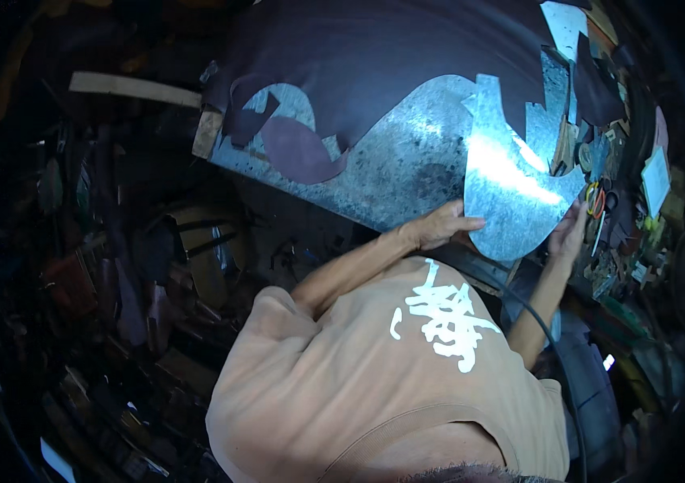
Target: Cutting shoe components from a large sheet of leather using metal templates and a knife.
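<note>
A shiny grey metal template (pixel 503 193) with a rounded lower end and a narrow upper tongue is held between my two hands. My left hand (pixel 445 225) grips its lower left edge, thumb on top and the other fingers partly hidden underneath. At its right edge, my right hand (pixel 570 232) is closed on the rim near the pointed corner. Beyond the template, a large dark brown leather hide (pixel 383 60) with curved cut-outs lies over the worktable. A loose cut leather piece (pixel 298 150) rests at the table's left part.
Bare speckled metal shows on the worktable (pixel 407 169). Scissors with yellow and orange handles (pixel 596 201) lie among scraps and tools at the right. A wooden strip (pixel 133 87) sticks out at the far left. A dark cable (pixel 548 330) runs beside my right arm.
</note>
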`<move>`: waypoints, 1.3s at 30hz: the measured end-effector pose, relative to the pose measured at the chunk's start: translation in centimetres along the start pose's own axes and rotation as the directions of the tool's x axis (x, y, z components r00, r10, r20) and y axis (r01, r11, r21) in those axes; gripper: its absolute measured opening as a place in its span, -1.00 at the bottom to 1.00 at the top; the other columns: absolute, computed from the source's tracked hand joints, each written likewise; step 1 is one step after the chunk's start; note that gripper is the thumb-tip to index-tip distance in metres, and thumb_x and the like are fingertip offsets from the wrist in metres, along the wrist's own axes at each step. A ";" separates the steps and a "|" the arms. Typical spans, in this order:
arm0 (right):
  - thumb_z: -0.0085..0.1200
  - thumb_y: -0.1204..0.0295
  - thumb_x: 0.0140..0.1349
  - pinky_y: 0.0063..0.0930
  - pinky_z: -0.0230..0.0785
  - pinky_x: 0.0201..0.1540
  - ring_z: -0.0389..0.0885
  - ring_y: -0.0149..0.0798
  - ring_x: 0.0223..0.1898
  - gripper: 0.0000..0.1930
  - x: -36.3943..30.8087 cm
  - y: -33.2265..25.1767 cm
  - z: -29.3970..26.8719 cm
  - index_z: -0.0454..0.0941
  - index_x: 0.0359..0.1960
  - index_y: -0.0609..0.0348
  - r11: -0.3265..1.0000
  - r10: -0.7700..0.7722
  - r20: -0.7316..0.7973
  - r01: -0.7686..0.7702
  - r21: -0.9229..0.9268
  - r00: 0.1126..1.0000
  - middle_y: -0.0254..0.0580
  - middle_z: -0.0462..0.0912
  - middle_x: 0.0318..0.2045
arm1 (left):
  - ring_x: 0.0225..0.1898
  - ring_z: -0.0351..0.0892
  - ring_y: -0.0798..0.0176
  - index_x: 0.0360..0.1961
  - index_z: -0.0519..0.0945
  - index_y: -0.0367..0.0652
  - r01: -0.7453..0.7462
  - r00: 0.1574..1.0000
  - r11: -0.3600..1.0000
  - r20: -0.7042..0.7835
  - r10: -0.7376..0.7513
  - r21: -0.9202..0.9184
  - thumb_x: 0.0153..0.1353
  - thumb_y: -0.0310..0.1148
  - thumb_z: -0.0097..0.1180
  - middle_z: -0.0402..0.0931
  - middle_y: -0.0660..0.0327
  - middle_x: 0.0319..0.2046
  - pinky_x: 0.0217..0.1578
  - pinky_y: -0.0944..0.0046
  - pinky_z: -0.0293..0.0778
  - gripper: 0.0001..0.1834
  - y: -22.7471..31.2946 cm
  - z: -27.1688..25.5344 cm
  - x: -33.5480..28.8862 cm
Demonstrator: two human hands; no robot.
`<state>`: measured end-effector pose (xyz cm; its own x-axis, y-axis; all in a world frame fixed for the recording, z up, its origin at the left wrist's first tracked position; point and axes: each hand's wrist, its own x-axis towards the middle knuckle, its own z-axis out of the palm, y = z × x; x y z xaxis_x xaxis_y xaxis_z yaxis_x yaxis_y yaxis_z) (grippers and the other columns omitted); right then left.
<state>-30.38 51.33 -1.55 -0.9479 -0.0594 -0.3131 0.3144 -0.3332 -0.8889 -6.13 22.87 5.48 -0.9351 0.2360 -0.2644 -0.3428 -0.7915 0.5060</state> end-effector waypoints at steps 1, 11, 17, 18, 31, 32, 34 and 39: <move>-0.10 0.07 0.40 -0.20 0.29 0.20 0.51 -0.13 0.06 -0.52 -5.2 -0.3 7.6 0.41 0.14 0.19 0.979 0.159 0.059 -0.165 0.119 0.986 -0.14 0.56 0.04 | 0.01 0.52 0.25 0.22 0.29 -0.21 -0.035 0.998 0.999 -0.043 0.034 -0.015 0.33 -0.26 0.07 0.46 0.14 0.02 -0.04 0.19 0.58 -0.49 0.8 -0.8 -1.1; 0.00 0.45 0.34 -0.07 0.17 0.31 0.41 -0.10 0.20 -0.61 -13.6 5.5 15.1 0.38 0.18 0.25 0.895 0.355 0.118 -0.374 0.244 0.927 -0.07 0.50 0.14 | 0.20 0.36 -0.06 0.10 0.51 -0.23 0.040 0.850 -0.173 0.057 0.523 0.984 0.02 0.03 0.31 0.45 -0.04 0.11 0.18 -0.07 0.26 -0.29 8.8 -9.6 -11.7; 0.01 0.44 0.34 -0.02 0.20 0.29 0.46 -0.08 0.14 -0.71 -7.0 9.6 17.4 0.47 0.07 0.20 0.890 0.291 0.134 -0.320 0.324 0.947 -0.06 0.54 0.08 | 0.27 0.24 -0.08 0.07 0.50 -0.18 0.165 0.901 -0.500 0.076 0.427 0.850 0.01 -0.01 0.30 0.40 -0.01 0.13 0.32 -0.18 0.00 -0.34 10.6 -14.9 -16.0; 0.02 0.39 0.34 0.00 0.21 0.28 0.47 -0.05 0.12 -0.71 -6.6 10.1 19.1 0.45 0.04 0.22 0.901 0.271 0.131 -0.299 0.314 0.954 -0.06 0.54 0.05 | 0.23 0.29 -0.05 0.05 0.51 -0.17 0.162 0.904 -0.513 0.081 0.419 0.843 0.03 -0.04 0.29 0.43 0.02 0.09 0.30 -0.18 0.03 -0.39 10.5 -14.7 -15.9; -0.05 0.32 0.22 0.03 0.40 -0.27 0.60 0.14 -0.33 -0.77 -10.3 4.2 11.2 0.63 -0.27 0.13 0.025 -0.632 0.229 0.315 -0.949 0.741 0.09 0.62 -0.40 | -0.34 0.60 -0.27 0.05 0.50 -0.26 0.358 0.929 -0.472 -0.256 0.267 0.806 0.22 -0.22 0.14 0.58 -0.21 -0.44 -0.30 -0.12 0.48 -0.56 11.2 -7.7 -14.5; 0.06 0.37 0.19 -0.08 0.42 -0.14 0.58 0.13 -0.17 -0.77 -7.7 3.0 6.5 0.63 -0.18 0.16 -0.140 -0.493 0.159 0.102 -0.985 0.855 0.08 0.62 -0.26 | -0.35 0.60 -0.28 0.08 0.47 -0.26 0.325 0.945 -0.488 -0.259 0.198 0.810 0.21 -0.17 0.14 0.58 -0.22 -0.45 -0.30 -0.12 0.48 -0.51 11.2 -6.4 -14.0; 0.12 0.31 0.13 -0.03 0.41 -0.08 0.58 0.16 -0.13 -0.68 -5.9 1.1 3.0 0.60 -0.14 0.22 -0.165 -0.459 0.036 -0.045 -0.985 0.888 0.19 0.60 -0.23 | -0.36 0.59 -0.29 0.20 0.36 -0.26 0.298 0.954 -0.472 -0.282 0.106 0.830 0.18 -0.04 0.15 0.58 -0.24 -0.45 -0.29 -0.12 0.49 -0.33 10.4 -5.0 -13.7; -0.02 0.15 0.23 -0.04 0.41 -0.04 0.58 0.20 -0.05 -0.58 -2.7 0.8 -0.4 0.54 -0.03 0.20 -0.120 -0.138 0.055 0.038 -0.992 0.989 0.20 0.62 -0.12 | -0.30 0.59 -0.32 0.36 0.11 -0.25 0.421 0.890 -0.239 -0.450 -0.078 0.875 0.19 0.14 0.09 0.56 -0.30 -0.42 -0.21 -0.12 0.47 -0.10 10.5 -0.7 -12.5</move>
<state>-27.58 51.58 -1.56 -0.9837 -0.0642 -0.1682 -0.0229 0.9713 -0.2369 2.05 11.26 13.52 -0.7648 0.0182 -0.6440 -0.3908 0.7816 0.4862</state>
